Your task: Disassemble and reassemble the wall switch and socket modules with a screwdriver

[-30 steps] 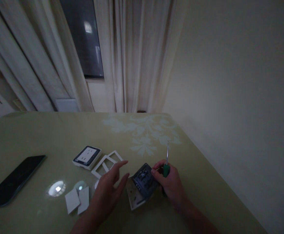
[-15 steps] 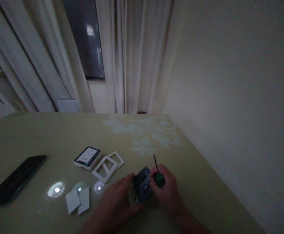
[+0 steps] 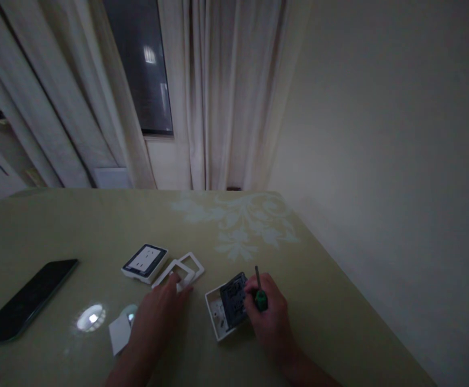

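My right hand (image 3: pixel 269 317) is closed round a small green-handled screwdriver (image 3: pixel 260 294) whose shaft points up. Its fingertips also touch a dark grey switch module (image 3: pixel 233 301) tilted up out of a white back plate (image 3: pixel 215 314) on the table. My left hand (image 3: pixel 157 317) reaches left over the table with fingers stretched flat, its tips on a white frame (image 3: pixel 180 271). Beneath its wrist lies a white cover piece (image 3: pixel 118 334), partly hidden.
A white socket unit with a dark rim (image 3: pixel 144 262) lies beyond the frame. A black phone (image 3: pixel 27 301) rests at the far left. The green table (image 3: pixel 77 226) carries a pale leaf pattern (image 3: pixel 238 223). Curtains and a dark window stand behind; a wall runs along the right.
My left hand has let go of the switch module and moved left onto the white frame. The right hand stays on the module with the screwdriver.
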`<state>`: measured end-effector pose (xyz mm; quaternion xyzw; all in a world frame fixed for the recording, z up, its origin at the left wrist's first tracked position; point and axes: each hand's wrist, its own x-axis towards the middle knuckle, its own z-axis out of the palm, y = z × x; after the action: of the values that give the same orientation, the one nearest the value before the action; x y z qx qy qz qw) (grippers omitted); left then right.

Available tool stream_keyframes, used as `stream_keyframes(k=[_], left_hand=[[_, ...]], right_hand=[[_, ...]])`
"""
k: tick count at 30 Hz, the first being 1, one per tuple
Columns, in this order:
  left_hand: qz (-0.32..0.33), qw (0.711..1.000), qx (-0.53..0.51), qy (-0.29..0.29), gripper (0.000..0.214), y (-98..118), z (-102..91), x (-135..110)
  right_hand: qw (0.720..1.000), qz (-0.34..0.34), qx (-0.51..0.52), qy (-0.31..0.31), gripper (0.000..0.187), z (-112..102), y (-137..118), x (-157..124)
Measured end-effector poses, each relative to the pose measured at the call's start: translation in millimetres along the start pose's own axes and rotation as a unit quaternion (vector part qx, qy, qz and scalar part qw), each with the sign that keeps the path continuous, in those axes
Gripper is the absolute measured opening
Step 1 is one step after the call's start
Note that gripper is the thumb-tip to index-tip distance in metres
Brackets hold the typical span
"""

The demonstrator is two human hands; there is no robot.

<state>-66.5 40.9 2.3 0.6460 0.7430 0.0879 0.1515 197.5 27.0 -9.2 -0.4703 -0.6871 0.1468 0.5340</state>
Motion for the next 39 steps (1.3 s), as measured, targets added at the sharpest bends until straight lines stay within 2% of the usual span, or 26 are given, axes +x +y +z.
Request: stream_keyframes(k=[8, 13, 16, 18, 20, 23, 28, 31, 33, 35, 37, 39], left_hand=[[0.000, 0.999, 0.024, -0.023, 0.028, -11, 5.9, -7], [0.008, 1.000, 0.000, -0.002, 0.040, -9, -9.9, -4], [0.045, 0.998, -0.030, 0.018, 0.042, 0, -21.9, 14], [0.073, 0.996, -0.051, 0.009, 0.046, 5, -24.8, 34], [0.087, 0.994, -0.059, -0.008, 0.045, 9, -22.7, 55], [0.083, 0.995, -0.040, -0.035, 0.029, 9, -13.9, 82], [0.109, 0.992, -0.001, -0.056, 0.032, 2, -4.3, 98], [0.138, 0.989, 0.017, -0.059, 0.029, -1, -7.9, 98], [0.152, 0.986, 0.027, -0.058, 0.027, -1, -14.7, 95], [0.161, 0.985, 0.037, -0.054, 0.022, -1, -24.0, 90], [0.166, 0.984, 0.050, -0.048, 0.019, -1, -33.0, 83], [0.170, 0.982, 0.071, -0.047, 0.027, -1, -38.8, 76]], right_hand=[[0.999, -0.013, -0.013, -0.034, 0.014, -2, 0, 5], [0.999, 0.020, 0.008, -0.043, 0.009, -1, 3, 7], [0.998, 0.040, 0.015, -0.045, 0.008, -1, 5, 7], [0.998, 0.044, 0.019, -0.048, 0.007, -1, 6, 8], [0.997, 0.046, 0.023, -0.050, 0.007, -1, 7, 8], [0.997, 0.049, 0.029, -0.055, 0.007, -2, 8, 8], [0.995, 0.065, 0.033, -0.068, 0.009, -4, 9, 7], [0.991, 0.096, 0.035, -0.089, 0.027, -8, 12, 7], [0.981, 0.131, 0.057, -0.132, 0.052, -14, 15, 10], [0.970, 0.136, 0.091, -0.182, 0.079, -20, 19, 14], [0.964, 0.090, 0.116, -0.221, 0.099, -27, 24, 18], [0.960, 0.030, 0.120, -0.250, 0.105, -31, 28, 21]])
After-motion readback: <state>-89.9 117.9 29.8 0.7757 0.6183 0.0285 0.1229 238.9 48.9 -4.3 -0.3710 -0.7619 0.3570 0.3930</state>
